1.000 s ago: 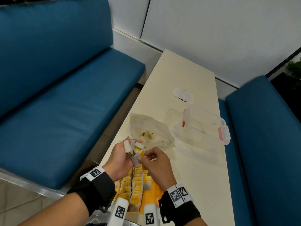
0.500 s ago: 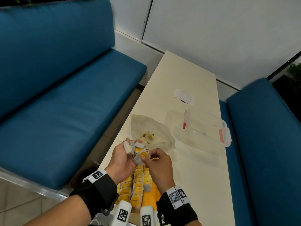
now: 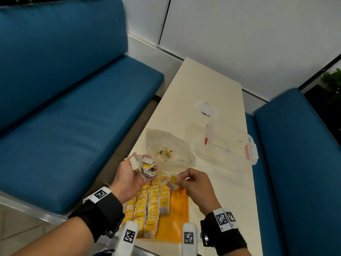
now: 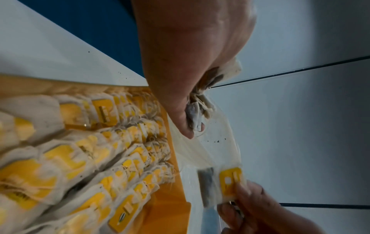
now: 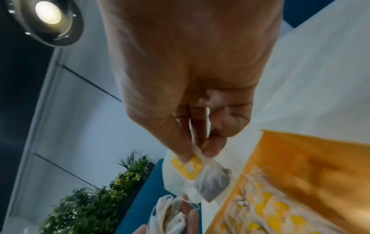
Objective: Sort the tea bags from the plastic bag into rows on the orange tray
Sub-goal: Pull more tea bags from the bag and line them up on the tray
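My left hand (image 3: 132, 174) is palm up above the tray's far end, cupping a bunch of tea bags (image 3: 144, 166) with tangled strings (image 4: 197, 109). My right hand (image 3: 191, 183) pinches one tea bag (image 3: 173, 182) by its yellow tag (image 5: 188, 167), held a little right of the left hand (image 5: 181, 220). The orange tray (image 3: 178, 215) lies at the table's near edge with rows of tea bags (image 3: 151, 202) filling its left part (image 4: 96, 158). The plastic bag (image 3: 168, 154) lies crumpled beyond the tray, a few bags still inside.
A clear lidded box (image 3: 227, 143) with red clips stands right of the plastic bag. A small white wrapper (image 3: 205, 109) lies farther up the cream table (image 3: 206, 84). Blue benches (image 3: 73, 126) run along both sides.
My right hand has pulled one tea bag out of the bunch and drawn away to the right. The left hand has opened wider and stayed over the tray's far end.
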Available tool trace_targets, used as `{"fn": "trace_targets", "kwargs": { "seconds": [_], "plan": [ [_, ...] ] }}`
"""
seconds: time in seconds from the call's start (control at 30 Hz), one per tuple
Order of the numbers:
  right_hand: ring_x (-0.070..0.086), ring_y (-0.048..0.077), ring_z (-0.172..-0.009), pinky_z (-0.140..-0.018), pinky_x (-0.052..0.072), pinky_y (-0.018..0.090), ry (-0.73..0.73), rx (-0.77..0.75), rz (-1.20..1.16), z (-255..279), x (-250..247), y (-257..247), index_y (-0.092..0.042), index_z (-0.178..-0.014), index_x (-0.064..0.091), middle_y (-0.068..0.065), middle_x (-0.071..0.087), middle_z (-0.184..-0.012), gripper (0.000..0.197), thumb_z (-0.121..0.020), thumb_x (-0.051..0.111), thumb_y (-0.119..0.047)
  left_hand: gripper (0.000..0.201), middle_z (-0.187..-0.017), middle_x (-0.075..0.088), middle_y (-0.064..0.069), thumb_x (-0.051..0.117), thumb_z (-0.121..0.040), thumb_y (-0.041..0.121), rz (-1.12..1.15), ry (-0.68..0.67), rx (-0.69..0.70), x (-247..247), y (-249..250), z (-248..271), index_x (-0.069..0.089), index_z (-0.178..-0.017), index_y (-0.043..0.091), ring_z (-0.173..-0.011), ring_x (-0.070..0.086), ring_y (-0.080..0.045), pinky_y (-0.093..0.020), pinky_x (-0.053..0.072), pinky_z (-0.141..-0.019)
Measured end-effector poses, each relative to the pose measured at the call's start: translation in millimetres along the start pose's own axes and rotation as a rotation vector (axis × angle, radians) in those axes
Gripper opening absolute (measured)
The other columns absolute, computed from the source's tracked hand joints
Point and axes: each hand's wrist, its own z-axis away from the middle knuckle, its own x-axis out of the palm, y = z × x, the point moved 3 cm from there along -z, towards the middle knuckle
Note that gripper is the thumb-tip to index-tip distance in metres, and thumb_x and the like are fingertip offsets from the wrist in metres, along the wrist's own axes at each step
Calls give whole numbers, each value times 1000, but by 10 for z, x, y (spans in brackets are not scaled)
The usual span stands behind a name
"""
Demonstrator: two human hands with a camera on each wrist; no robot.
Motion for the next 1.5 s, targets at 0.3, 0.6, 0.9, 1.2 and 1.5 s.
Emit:
{"fn": "trace_targets", "kwargs": {
  "seconds": [0.3,0.6,0.9,1.2,1.5],
  "plan": [
    [60,12,-51,-50,42,23,-186,127,190,207,49,330,-9,-82,58,9,63,-60,12,-88,66,-2,56,-114,67,-26,32,-109,44,-88,-8,-3,-94,-48,-22,65,-123,0,-98,69,-36,-48,56,-87],
    [71,21,-80,-59,47,26,-352,251,604,139,398,527,-24,-83,52,5,67,-90,18,-90,60,-9,58,-130,64,-29,33,-109,44,-144,-7,7,-157,-96,-49,65,-126,-1,-107,68,-38,-53,51,-101],
    [64,26,-109,-79,50,30,-277,308,654,69,577,671,-21,-96,52,8,64,-119,11,-91,57,-12,58,-129,65,-29,32,-109,45,-139,-9,15,-177,-89,-53,66,-125,-1,-105,68,-37,-52,52,-98],
    [68,28,-99,-76,54,32,-181,287,595,93,647,730,-27,-75,44,1,60,-92,26,-89,57,-9,57,-124,67,-29,33,-109,44,-149,-19,10,-171,-112,-68,68,-121,0,-102,70,-37,-54,50,-102],
    [63,21,-90,-60,45,20,-73,215,513,143,541,539,-18,-97,49,8,66,-110,11,-91,58,-14,56,-129,64,-30,32,-110,43,-188,-52,-18,-137,-120,-15,69,-125,3,-108,66,-41,-53,52,-95]
  ]
}}
